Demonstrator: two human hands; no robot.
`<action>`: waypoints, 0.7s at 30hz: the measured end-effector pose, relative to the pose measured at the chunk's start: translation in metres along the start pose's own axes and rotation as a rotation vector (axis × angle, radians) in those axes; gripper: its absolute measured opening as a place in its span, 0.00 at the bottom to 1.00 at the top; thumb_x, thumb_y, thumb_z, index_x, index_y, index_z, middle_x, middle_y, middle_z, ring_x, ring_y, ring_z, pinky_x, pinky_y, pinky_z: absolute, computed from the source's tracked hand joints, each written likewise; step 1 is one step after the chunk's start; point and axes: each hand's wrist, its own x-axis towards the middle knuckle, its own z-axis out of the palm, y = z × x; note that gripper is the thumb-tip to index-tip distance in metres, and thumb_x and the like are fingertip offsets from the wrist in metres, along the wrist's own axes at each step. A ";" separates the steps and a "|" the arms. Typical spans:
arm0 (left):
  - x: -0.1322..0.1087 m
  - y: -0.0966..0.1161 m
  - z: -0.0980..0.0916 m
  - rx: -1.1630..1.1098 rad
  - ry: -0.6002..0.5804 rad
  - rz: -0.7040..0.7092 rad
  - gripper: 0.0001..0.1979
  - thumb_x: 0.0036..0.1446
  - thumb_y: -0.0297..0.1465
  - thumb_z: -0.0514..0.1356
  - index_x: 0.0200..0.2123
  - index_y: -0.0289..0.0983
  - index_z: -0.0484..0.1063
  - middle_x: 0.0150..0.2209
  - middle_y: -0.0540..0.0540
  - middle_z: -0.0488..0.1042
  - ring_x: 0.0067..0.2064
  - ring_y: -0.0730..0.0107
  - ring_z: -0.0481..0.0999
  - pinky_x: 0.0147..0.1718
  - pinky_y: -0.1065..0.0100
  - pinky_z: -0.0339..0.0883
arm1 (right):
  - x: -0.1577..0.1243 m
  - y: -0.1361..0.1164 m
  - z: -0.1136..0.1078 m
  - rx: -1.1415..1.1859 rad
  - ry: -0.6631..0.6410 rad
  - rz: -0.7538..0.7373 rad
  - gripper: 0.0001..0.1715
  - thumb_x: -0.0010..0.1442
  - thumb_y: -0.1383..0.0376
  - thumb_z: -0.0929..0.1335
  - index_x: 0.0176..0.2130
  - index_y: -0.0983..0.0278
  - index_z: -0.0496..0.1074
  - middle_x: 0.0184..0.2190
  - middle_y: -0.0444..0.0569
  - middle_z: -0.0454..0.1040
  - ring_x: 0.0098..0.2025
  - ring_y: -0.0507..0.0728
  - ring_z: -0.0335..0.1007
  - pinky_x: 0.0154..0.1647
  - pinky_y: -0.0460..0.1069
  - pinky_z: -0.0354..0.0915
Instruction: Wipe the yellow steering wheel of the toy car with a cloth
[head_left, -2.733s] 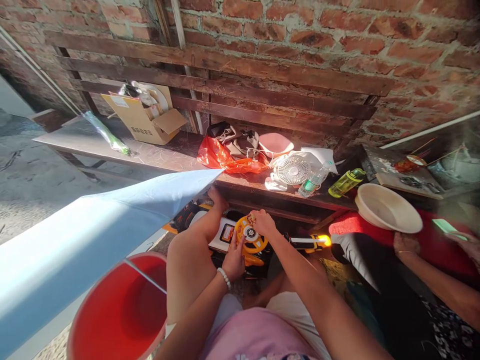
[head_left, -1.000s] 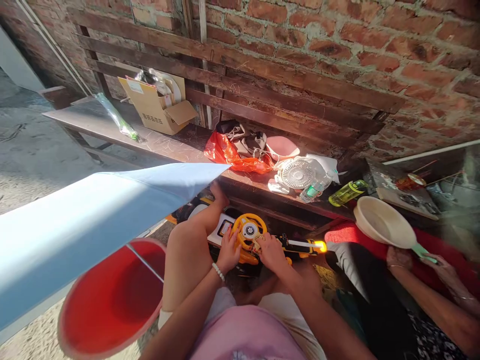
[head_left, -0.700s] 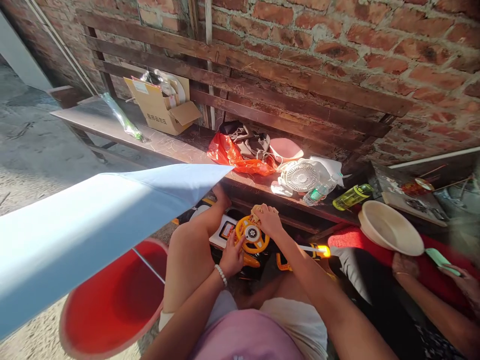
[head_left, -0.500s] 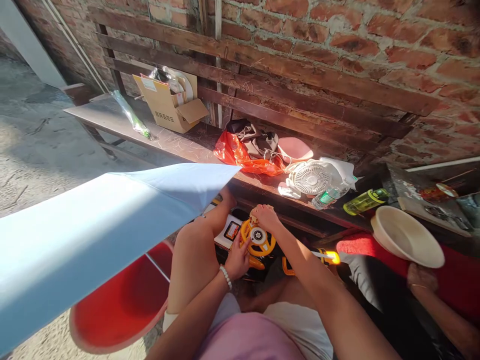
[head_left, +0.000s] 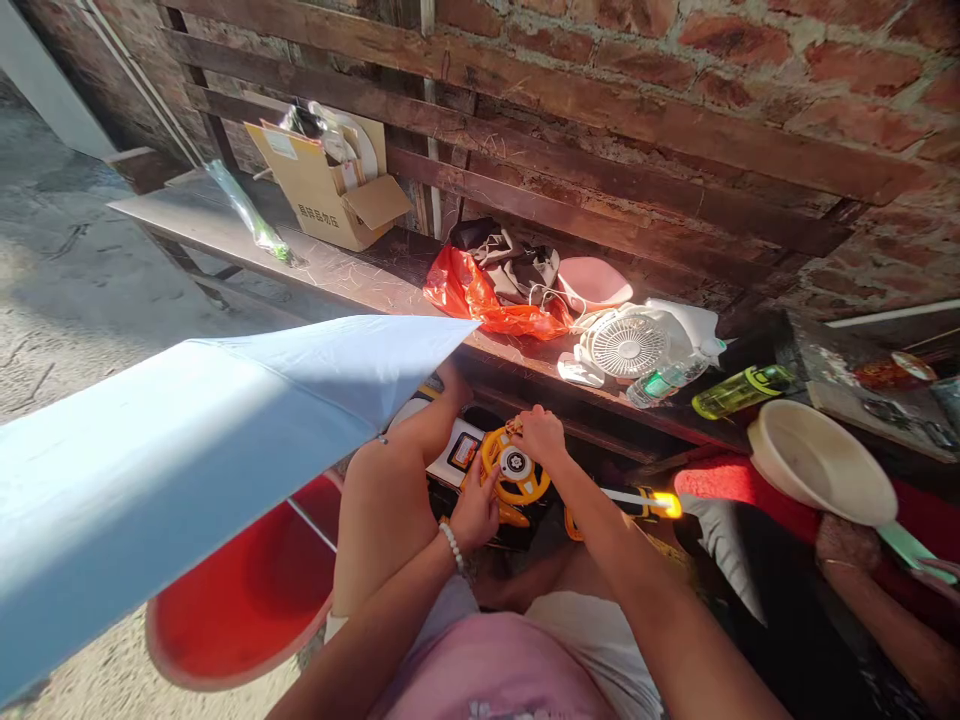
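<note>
"Where's the wheel (head_left: pixel 516 462)?"

"Near middle, just right of the bent knee (head_left: pixel 379 480). The left hand (head_left: pixel 475 512) has fingers on the wheel's left side; whether they grip, I can't tell. The right hand (head_left: pixel 541 436) clutches what looks like a rag (head_left: pixel 514 427) at the far rim."

"How to work it well?"

"Brace the wheel left-handed; press the rag evenly against the rim."

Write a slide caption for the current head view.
Left hand and right hand at a yellow steering wheel, before a wooden bench.
</note>
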 end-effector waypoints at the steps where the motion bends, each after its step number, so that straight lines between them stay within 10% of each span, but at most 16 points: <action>1: 0.000 0.000 0.000 0.001 -0.002 -0.007 0.37 0.61 0.26 0.62 0.74 0.40 0.64 0.83 0.38 0.38 0.82 0.40 0.42 0.78 0.38 0.48 | -0.003 0.000 0.002 0.009 0.006 0.033 0.21 0.68 0.55 0.70 0.55 0.64 0.79 0.56 0.61 0.74 0.57 0.66 0.74 0.54 0.55 0.68; 9: 0.001 0.003 0.001 -0.037 -0.004 -0.012 0.37 0.61 0.26 0.61 0.74 0.39 0.64 0.83 0.38 0.36 0.82 0.39 0.43 0.78 0.38 0.48 | -0.024 0.028 0.010 0.057 -0.125 0.212 0.23 0.69 0.57 0.69 0.59 0.64 0.76 0.57 0.62 0.73 0.56 0.66 0.75 0.49 0.53 0.70; 21: 0.000 -0.004 0.003 -0.057 -0.002 0.003 0.38 0.63 0.28 0.62 0.76 0.43 0.62 0.83 0.39 0.35 0.81 0.37 0.46 0.76 0.36 0.52 | 0.013 -0.004 -0.012 -0.138 -0.026 -0.281 0.19 0.71 0.61 0.69 0.57 0.66 0.78 0.60 0.64 0.73 0.61 0.68 0.68 0.60 0.58 0.63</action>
